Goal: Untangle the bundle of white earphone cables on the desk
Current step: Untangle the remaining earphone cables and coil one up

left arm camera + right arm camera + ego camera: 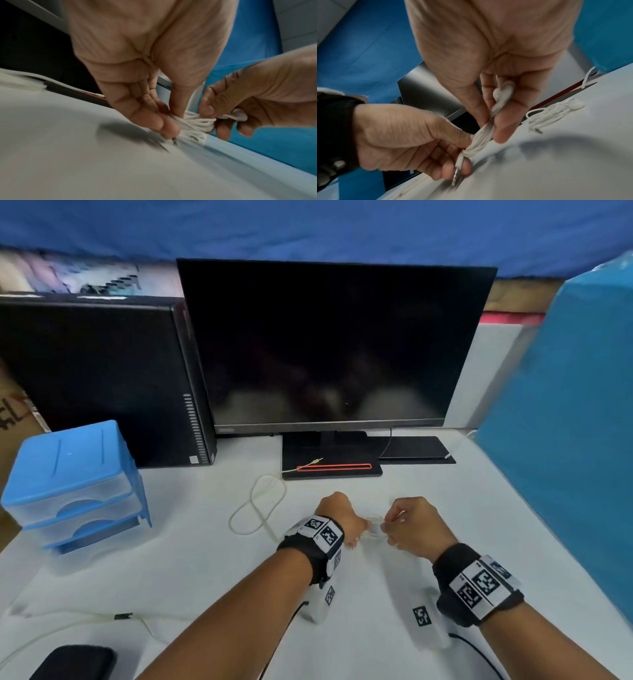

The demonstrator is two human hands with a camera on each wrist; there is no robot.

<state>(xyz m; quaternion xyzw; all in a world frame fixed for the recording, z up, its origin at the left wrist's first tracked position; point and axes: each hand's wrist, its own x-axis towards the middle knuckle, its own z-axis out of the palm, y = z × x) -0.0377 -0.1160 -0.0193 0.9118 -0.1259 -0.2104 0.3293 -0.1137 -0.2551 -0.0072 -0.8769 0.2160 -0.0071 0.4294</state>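
A small bundle of white earphone cables (374, 529) is held just above the white desk (191, 559) between my two hands. My left hand (359, 529) pinches its left end (178, 121) between thumb and fingers. The metal jack plug (458, 171) hangs below those fingers. My right hand (390, 529) grips the other end, with an earbud (503, 92) pressed between thumb and fingers. The wound strands (481, 138) run taut from one hand to the other. A second white earphone bundle (553, 113) lies loose on the desk beyond my right hand.
A dark monitor (329, 344) on a black stand (332, 469) is straight ahead, with a black PC tower (102, 378) to its left. A blue drawer unit (75, 484) stands at the left, a blue panel (565, 440) at the right. A cream cable loop (257, 505) lies before the stand.
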